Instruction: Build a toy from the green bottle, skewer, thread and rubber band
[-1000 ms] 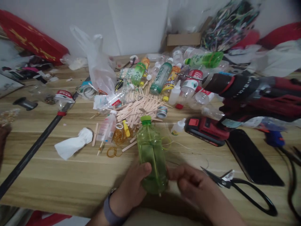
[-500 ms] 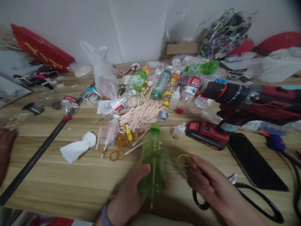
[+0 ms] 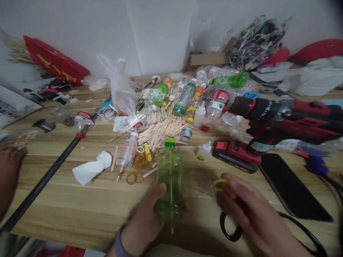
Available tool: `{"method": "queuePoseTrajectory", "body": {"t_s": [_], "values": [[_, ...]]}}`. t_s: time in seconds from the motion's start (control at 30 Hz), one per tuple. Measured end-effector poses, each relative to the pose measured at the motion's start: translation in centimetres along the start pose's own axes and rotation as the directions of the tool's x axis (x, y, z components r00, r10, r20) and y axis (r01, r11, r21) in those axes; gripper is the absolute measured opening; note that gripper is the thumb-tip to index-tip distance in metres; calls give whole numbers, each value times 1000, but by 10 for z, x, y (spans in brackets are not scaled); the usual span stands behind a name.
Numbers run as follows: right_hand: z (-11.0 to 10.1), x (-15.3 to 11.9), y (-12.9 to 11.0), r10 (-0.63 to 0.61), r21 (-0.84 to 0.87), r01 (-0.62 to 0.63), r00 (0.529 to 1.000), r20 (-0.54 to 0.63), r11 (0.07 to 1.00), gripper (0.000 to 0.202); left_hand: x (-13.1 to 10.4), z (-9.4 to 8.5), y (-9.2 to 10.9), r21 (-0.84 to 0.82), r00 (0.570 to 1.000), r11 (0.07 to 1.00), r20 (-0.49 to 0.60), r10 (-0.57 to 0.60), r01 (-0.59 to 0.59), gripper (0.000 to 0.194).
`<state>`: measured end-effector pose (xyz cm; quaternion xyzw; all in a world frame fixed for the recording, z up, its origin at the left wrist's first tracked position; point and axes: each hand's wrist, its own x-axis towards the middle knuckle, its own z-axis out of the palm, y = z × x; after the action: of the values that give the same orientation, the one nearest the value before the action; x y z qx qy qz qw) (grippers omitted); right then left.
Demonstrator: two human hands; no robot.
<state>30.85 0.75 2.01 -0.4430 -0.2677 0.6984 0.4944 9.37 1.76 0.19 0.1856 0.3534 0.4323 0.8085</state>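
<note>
My left hand (image 3: 148, 210) is wrapped round a clear green plastic bottle (image 3: 169, 175), held upright with its green cap (image 3: 170, 142) on top. A thin stick runs lengthwise through the bottle, and its tip (image 3: 172, 228) pokes out at the bottom. Between the fingertips of my right hand (image 3: 238, 203), to the right of the bottle, is a small light-green plastic ring (image 3: 220, 184). Under that hand lie black-handled scissors (image 3: 230, 230), partly hidden by it.
A red cordless drill (image 3: 281, 121) and a black phone (image 3: 293, 189) lie on the right. Wooden craft sticks (image 3: 160, 128) and several bottles (image 3: 184, 96) are heaped behind. A black pipe (image 3: 45, 178) crosses the left side, near another person's hand (image 3: 12, 164).
The green bottle has shifted slightly left and up in my left hand's hold. My right hand has moved a little to the right with the green ring.
</note>
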Motion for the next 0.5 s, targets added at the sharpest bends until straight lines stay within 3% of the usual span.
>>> {"method": "queuePoseTrajectory", "body": {"t_s": [0.1, 0.3, 0.4, 0.5], "values": [[17, 7, 3, -4, 7, 3, 1000, 28, 1000, 50, 0, 4, -3, 16, 1000, 1000, 21, 2, -2, 44], [23, 15, 5, -11, 35, 8, 997, 74, 999, 49, 2, 6, -5, 18, 999, 999, 28, -46, 46, 47], [20, 12, 0, 11, 51, -13, 1000, 29, 999, 49, 4, 5, -3, 0, 1000, 1000, 6, -25, 25, 45], [2, 6, -10, -44, 88, 46, 999, -28, 995, 51, 5, -1, 5, -56, 995, 997, -88, 48, -53, 44]]}}
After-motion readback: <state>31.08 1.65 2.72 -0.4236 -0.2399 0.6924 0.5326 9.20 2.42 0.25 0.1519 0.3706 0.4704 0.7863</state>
